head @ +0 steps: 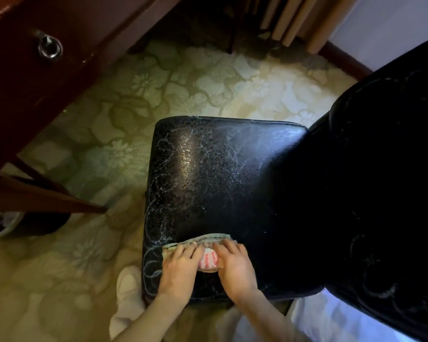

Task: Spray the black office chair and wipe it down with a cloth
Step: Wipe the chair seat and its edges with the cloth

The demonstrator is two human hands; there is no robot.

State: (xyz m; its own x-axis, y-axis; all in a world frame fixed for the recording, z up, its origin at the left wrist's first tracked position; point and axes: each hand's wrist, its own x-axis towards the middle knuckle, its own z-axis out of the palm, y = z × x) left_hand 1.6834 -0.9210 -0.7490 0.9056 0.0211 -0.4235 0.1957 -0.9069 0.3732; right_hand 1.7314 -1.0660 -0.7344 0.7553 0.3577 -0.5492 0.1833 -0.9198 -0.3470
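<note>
Black, glossy upholstery is catching the light on the seat of the black office chair (220, 181), which is sitting speckled with pale droplets and thin curling streaks of spray, thickest toward the far-left part of the seat. At the seat's near edge a folded cloth (209, 261) is lying flat, showing red and white stripes in the middle and a greenish fold along its far side. Both hands are pressing down on it side by side: the left hand (181, 265) is covering the cloth's left half with its fingers laid out flat and close together, and the right hand (235, 265) is resting on the right half with its fingers spread lightly over the fabric, neither one pinching it. The chair's backrest (381, 169) is rising dark to the right of the seat. Left of the seat and beyond it, a reddish wooden desk (15, 95) with a metal ring pull (48, 46) is standing on the flowered carpet (183, 77). Under the desk, well left of the seat, a dark round bin (32, 224) is showing a pale liner at its rim; its contents cannot be made out. A pale slipper (127, 282) is resting just left of the seat's near corner.
</note>
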